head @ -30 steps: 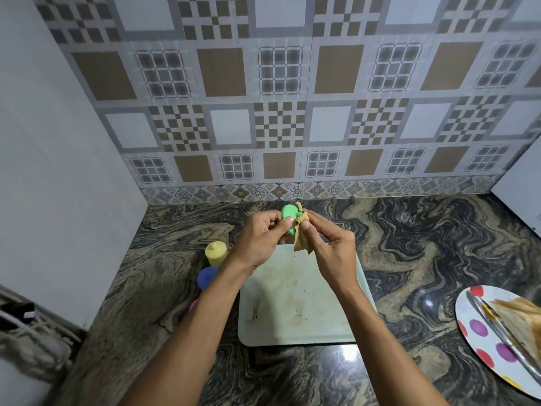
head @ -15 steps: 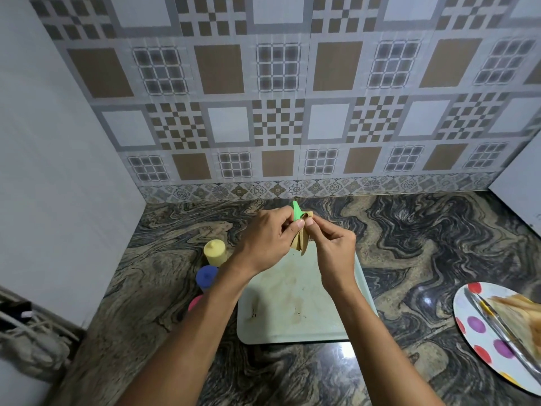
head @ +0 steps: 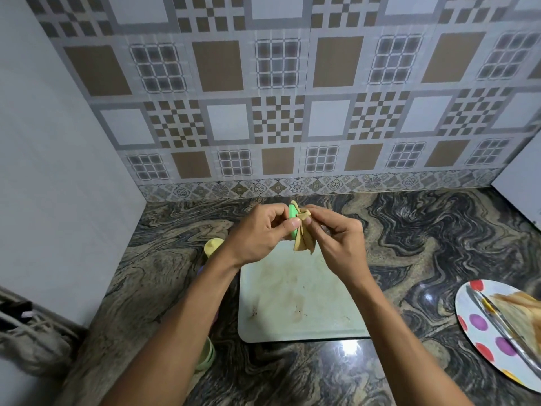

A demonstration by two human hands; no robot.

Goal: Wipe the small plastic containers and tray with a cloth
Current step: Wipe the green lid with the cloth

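Green container (head: 292, 213) pinched in left hand (head: 257, 232); right hand (head: 339, 241) clamps tan cloth (head: 304, 244) against it.

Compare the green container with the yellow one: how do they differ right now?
The green container is held up by the left hand; the yellow container stands on the counter. The cloth in the right hand presses against the green container; the yellow container sits apart from it. Both are small and plastic-looking.
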